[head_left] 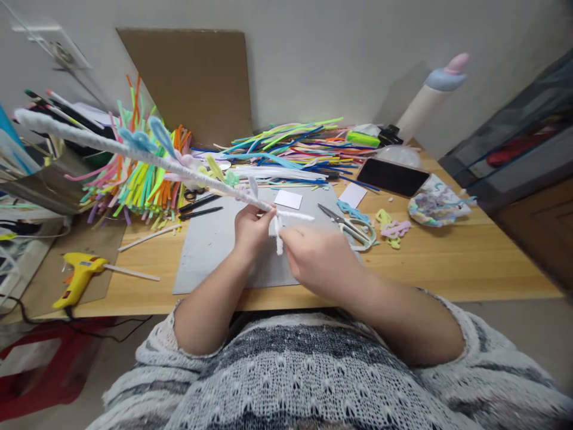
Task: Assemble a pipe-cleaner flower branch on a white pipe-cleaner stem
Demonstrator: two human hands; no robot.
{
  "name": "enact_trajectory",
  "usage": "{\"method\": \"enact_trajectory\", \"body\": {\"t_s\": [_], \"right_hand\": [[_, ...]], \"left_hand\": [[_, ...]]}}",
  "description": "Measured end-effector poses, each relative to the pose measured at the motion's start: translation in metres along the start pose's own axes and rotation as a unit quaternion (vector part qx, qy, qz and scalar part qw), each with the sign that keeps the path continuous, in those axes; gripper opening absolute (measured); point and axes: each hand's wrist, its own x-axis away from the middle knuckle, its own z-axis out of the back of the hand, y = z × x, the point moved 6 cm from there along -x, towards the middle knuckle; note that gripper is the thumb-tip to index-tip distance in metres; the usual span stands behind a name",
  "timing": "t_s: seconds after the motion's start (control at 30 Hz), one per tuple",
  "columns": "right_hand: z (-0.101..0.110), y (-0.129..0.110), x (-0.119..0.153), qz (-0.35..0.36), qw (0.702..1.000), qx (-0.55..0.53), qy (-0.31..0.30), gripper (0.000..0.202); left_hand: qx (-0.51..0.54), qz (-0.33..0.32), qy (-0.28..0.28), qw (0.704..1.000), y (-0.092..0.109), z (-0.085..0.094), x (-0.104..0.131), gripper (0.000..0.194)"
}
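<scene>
A long white fuzzy stem slants from the upper left down to the middle, with blue, pink, yellow and green fuzzy flowers along it. My left hand pinches the stem near its lower end. Past those fingers the end splits, one white piece pointing right and a short one hanging down. Beside the hanging piece, my right hand is closed, its fingertips at that piece; the hand is slightly blurred. Both hands are above a grey mat.
Bundles of colourful pipe cleaners lie along the wall. Scissors, a phone and twisted fuzzy pieces are on the right. A yellow glue gun lies left. Brown cardboard leans behind.
</scene>
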Motion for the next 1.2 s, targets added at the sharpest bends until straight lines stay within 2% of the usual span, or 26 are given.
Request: {"method": "enact_trajectory", "body": {"t_s": [0.13,0.23,0.37,0.47,0.6,0.73,0.83,0.97,1.07,1.2], "right_hand": [[0.023,0.033,-0.019,-0.027,0.998,-0.028,0.055,0.022],[0.026,0.067,-0.033,-0.044,0.988,-0.104,0.106,0.022],[0.001,0.107,-0.042,-0.087,0.956,-0.236,0.154,0.025],[-0.03,0.115,-0.042,-0.114,0.933,-0.303,0.157,0.026],[-0.066,0.095,-0.035,-0.104,0.922,-0.348,0.131,0.027],[-0.079,0.061,-0.021,-0.042,0.936,-0.322,0.139,0.025],[-0.078,0.042,-0.01,-0.032,0.943,-0.306,0.127,0.021],[-0.065,0.021,0.005,-0.022,0.943,-0.312,0.115,0.017],[-0.058,0.011,0.015,-0.038,0.933,-0.341,0.114,0.017],[-0.058,0.003,0.023,-0.041,0.924,-0.357,0.126,0.017]], "left_hand": [[0.002,-0.017,-0.052,0.999,0.007,0.0,0.003,0.012],[0.047,0.004,-0.1,0.994,0.012,-0.002,0.006,0.01],[0.178,0.063,-0.149,0.971,0.024,-0.005,0.016,0.01],[0.234,0.084,-0.163,0.955,0.036,-0.006,0.021,0.012],[0.276,0.083,-0.149,0.946,0.043,-0.006,0.019,0.014],[0.294,0.055,-0.104,0.948,0.044,-0.004,0.008,0.015],[0.285,0.026,-0.063,0.956,0.042,0.0,0.0,0.014],[0.238,-0.014,-0.013,0.971,0.038,0.005,-0.004,0.011],[0.198,-0.033,0.003,0.98,0.037,0.006,-0.004,0.008],[0.158,-0.04,0.031,0.986,0.034,0.008,-0.003,0.009]]}}
